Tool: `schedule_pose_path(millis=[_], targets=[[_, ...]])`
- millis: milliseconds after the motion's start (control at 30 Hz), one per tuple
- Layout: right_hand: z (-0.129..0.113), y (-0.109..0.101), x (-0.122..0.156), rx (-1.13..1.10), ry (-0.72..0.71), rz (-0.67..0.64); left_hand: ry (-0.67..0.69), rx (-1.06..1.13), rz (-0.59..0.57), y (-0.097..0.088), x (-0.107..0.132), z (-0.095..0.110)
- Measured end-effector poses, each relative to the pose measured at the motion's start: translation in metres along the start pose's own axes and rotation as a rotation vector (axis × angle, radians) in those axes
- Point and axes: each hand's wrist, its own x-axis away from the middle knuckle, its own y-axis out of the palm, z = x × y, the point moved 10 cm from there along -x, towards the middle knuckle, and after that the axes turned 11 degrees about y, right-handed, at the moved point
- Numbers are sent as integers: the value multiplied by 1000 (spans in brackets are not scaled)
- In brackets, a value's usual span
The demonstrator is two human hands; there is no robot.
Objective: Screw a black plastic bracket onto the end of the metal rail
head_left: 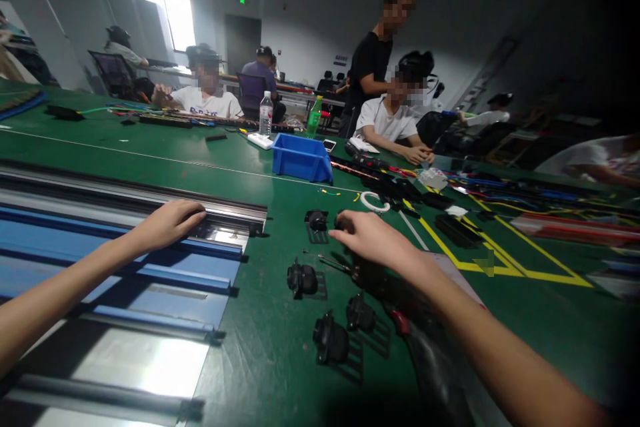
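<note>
My left hand (173, 219) lies over the far dark rails of a metal panel (227, 230), fingers reaching across them, nothing visibly held. With my right hand (373, 237) I pinch a small black part (342, 221), mostly hidden behind the fingers. Just left of it sits a similar black part with a slotted base (317, 221). Nearer to me are more of them: one black slotted part (303, 279), another black part (361, 313) and a third (331, 340). A thin metal-shafted tool (333, 263) lies beneath my right wrist, its handle partly hidden.
Beyond my hands stand a blue bin (301, 159), a clear bottle (265, 113) and a green bottle (314, 117). A white ring (375, 201), yellow tape lines (440, 243) and cables (370, 173) lie to the right. Several people work around the green table (270, 360).
</note>
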Motion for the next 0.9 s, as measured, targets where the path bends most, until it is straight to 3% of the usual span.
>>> schedule_pose_path(millis=[100,200,400,633,900], targets=[[-3,14,-43,62,20,5,6,1,0,0,-1,1],[-6,33,-64,97,49,22,10,3,-2,0,-2,2],[-5,56,-56,77,65,136,5,23,-12,-1,-2,5],[6,48,-54,-51,15,172,-24,58,-33,1,0,2],[1,53,-59,-135,-6,161,-118,68,-54,1,3,-2]])
